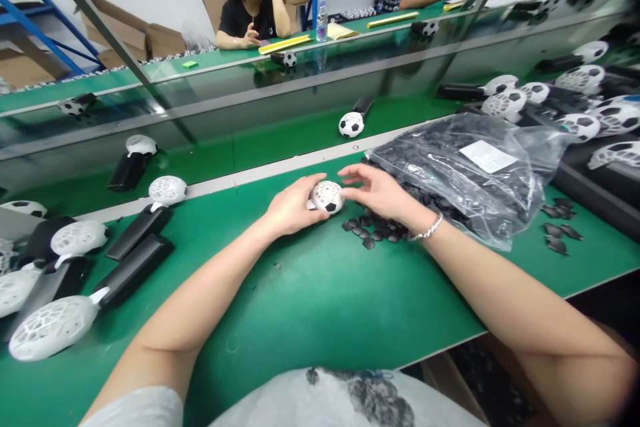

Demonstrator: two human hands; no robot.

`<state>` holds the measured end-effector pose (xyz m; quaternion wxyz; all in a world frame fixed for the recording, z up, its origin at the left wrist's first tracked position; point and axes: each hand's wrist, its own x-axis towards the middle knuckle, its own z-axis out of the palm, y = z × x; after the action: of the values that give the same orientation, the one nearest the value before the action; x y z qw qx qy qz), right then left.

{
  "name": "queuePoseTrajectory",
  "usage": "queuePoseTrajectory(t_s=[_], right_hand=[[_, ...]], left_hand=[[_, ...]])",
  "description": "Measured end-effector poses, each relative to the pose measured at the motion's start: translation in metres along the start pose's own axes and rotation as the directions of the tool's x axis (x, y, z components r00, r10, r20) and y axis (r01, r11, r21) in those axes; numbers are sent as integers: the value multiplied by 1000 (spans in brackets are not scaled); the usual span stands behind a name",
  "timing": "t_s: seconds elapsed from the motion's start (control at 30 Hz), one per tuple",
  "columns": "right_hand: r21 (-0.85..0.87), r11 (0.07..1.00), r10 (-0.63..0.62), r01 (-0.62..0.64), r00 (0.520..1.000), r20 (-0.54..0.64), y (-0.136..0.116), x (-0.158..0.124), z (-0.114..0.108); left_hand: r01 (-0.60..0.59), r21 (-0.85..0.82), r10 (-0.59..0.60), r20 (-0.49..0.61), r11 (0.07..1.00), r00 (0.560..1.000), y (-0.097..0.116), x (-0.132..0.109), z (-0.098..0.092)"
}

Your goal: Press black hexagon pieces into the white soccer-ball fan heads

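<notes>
My left hand (295, 205) is wrapped round a white football-shaped shell (327, 198) with a lattice of holes and a black patch on its front. Fingers lie over its left side and the thumb is under its lower edge. At the shell's right edge is my right hand (375, 192), fingers curved and apart, thumb tip close to the shell; whether it touches cannot be made out. Small black pentagon pieces (369, 233) lie loose just below the right hand. Behind that hand, a clear plastic bag (465, 167) full of such black pieces spills some onto the green table.
Football-headed items with black handles (55, 327) lie at the left; more white football shells (505, 103) are heaped at the right. A green conveyor belt (240, 140) beyond the metal edge carries a football item (351, 124). Two people sit across, near a water bottle (322, 22).
</notes>
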<state>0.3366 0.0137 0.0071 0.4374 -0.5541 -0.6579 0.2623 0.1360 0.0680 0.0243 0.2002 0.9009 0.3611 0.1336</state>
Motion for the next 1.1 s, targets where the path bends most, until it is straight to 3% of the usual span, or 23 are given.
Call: queuePoseTrajectory(t_s=[0.1, 0.2, 0.33, 0.47, 0.53, 0.6, 0.67, 0.73, 0.8, 0.93, 1.1], right_hand=[[-319, 946, 18, -58, 992, -127, 1, 1, -25], [-517, 855, 57, -42, 998, 14, -1, -2, -33], [-696, 709, 58, 113, 974, 218, -7, -8, -20], [-855, 470, 50, 220, 960, 275, -14, -12, -5], [-880, 408, 31, 243, 960, 279, -13, -12, -4], [-863, 457, 3, 216, 970, 244, -11, -10, -7], [-776, 612, -24, 152, 985, 173, -9, -9, -11], [-598, 795, -42, 100, 993, 111, -11, -10, -12], [-393, 912, -83, 117, 991, 102, -15, -11, -10], [-231, 939, -222, 254, 962, 156, -23, -15, 2], [-152, 970, -175, 192, 978, 117, -21, -16, 12]], left_hand=[[-13, 97, 13, 5, 995, 1000, -13, 1, -9], [-41, 184, 51, -53, 982, 997, -21, 2, -11], [-98, 187, 116, -85, 977, 990, -21, 2, -4], [-150, 175, 167, -86, 973, 982, -18, 3, 0], [-188, 150, 196, -43, 971, 980, -18, 3, -1], [-220, 124, 220, 11, 968, 975, -19, 3, -2], [-243, 106, 239, 46, 964, 970, -19, 2, -3], [-241, 95, 238, 38, 966, 970, -18, 2, -2], [-223, 87, 224, 3, 971, 975, -18, 1, 1], [-209, 80, 212, -35, 975, 977, -16, 1, 5], [-178, 61, 182, -75, 982, 980, -11, 0, 8]])
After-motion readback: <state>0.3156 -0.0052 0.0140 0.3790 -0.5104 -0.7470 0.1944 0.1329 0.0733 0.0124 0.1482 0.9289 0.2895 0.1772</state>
